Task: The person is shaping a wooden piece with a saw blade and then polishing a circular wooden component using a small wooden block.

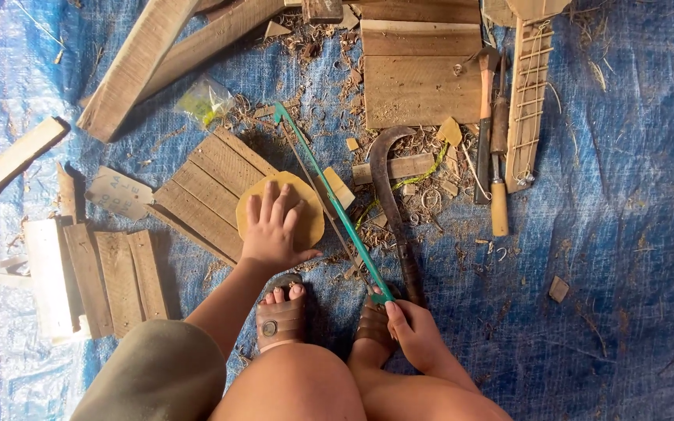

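The blue tarpaulin (633, 234) lies almost bare along the right side of the frame and across the lower right, broken only by a small wood chip (558, 288); the middle and upper part are crowded; long planks (138, 66) slant across the upper left, flat boards (420, 74) fill the upper centre, and a slatted panel (122, 281) with a pale block (50, 277) sits at the left edge; just right of centre a curved sickle-like blade (388, 203) lies close beside the saw, and further right a hammer (485, 125), a wooden-handled chisel (498, 168) and a fretted instrument neck (528, 101) lie side by side amid shavings; at centre the left hand (272, 230) presses flat, fingers spread and unclenched, on a round yellowish wooden disc (302, 206); the disc rests on a slanted slatted board (204, 187), its right edge meeting the saw blade; the disc is thin, smooth and tan, paler than the grey-brown slats beneath, and partly hidden under the palm; the right hand (416, 331), at lower centre, is clenched around the near end of a green-framed bow saw (333, 203), which runs diagonally up and to the left across the disc's right edge; two sandalled feet (281, 312) stand on the tarpaulin just below the board, between the two hands.
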